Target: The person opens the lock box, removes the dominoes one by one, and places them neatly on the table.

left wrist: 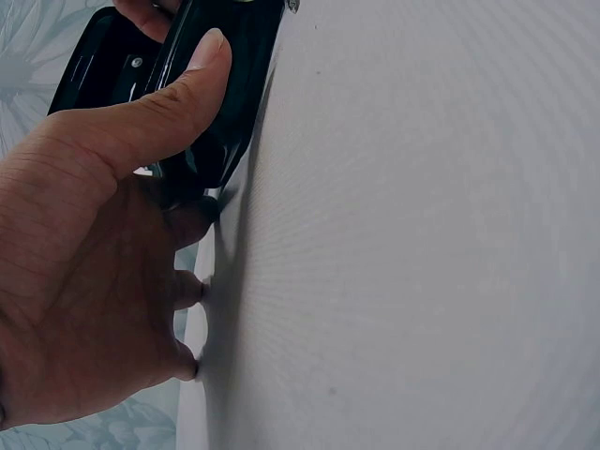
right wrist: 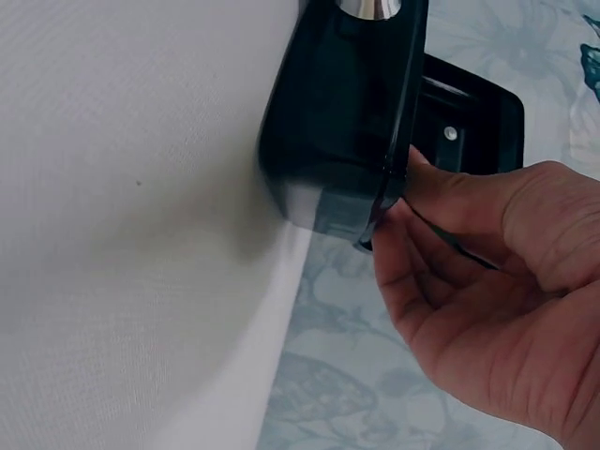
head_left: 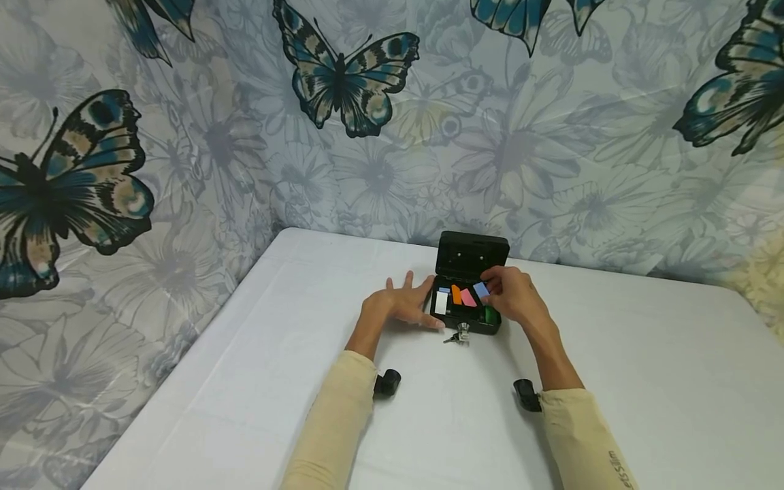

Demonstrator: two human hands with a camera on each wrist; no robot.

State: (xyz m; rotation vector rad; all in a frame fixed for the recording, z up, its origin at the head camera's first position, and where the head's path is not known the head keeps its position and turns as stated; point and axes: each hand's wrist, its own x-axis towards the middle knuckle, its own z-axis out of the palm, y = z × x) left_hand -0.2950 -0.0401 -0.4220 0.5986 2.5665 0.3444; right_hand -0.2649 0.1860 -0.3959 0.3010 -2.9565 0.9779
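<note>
A small black box (head_left: 467, 329) stands on the table with its lid (head_left: 471, 253) raised. Inside lie a white piece (head_left: 441, 303), an orange piece (head_left: 456, 294), a pink piece (head_left: 468, 297) and something green (head_left: 490, 314). My right hand (head_left: 516, 294) is over the box's right side, its curled fingers and thumb pinching a blue piece (head_left: 481, 290); in the right wrist view they overlap the rim and hide the piece. With fingers spread, my left hand (head_left: 407, 304) steadies the left side, thumb (left wrist: 202, 80) along the front wall and other fingertips down on the table.
A keyed lock (head_left: 463, 331) with small keys (head_left: 452, 338) sits at the box's front. White cloth covers the table (head_left: 275, 327). Behind and to the left hangs a butterfly-patterned backdrop (head_left: 380, 170), close to the raised lid.
</note>
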